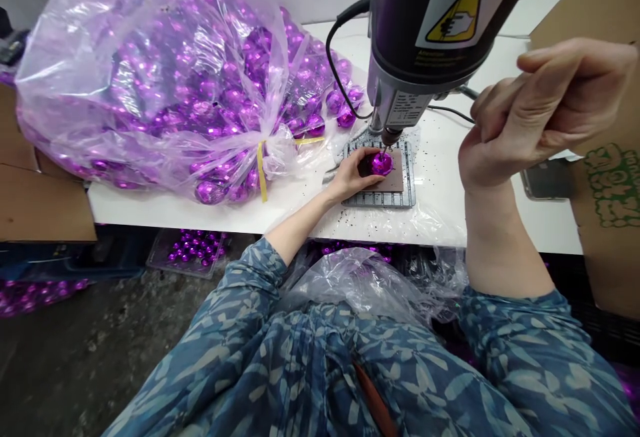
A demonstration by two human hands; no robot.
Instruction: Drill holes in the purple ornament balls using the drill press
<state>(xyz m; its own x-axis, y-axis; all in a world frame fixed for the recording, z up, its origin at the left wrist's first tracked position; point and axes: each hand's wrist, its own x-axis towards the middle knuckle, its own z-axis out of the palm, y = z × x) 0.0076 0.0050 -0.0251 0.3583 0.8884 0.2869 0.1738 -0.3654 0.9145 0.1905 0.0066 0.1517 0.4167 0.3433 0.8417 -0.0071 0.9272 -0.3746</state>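
Note:
My left hand (353, 173) pinches a shiny purple ball (382, 164) between thumb and fingers. The ball rests on a brown board (395, 182) laid over the grey slotted base plate (409, 201) of a drill press (430, 30). Just above the ball, the drill bit (384, 152) points down at its top; whether it touches or has entered the ball, I cannot tell. Raised at the right, my right hand (540, 103) is closed at the end of the drill press lever (468, 92), whose grip is hidden by the fingers.
A big clear bag (165, 83) of purple balls, tied with yellow ribbon (261, 173), fills the table's left. Dark shavings dot the white table (440, 187). A phone (547, 180) and cardboard box (613, 223) are at right. Below sits a tray (185, 260) of balls.

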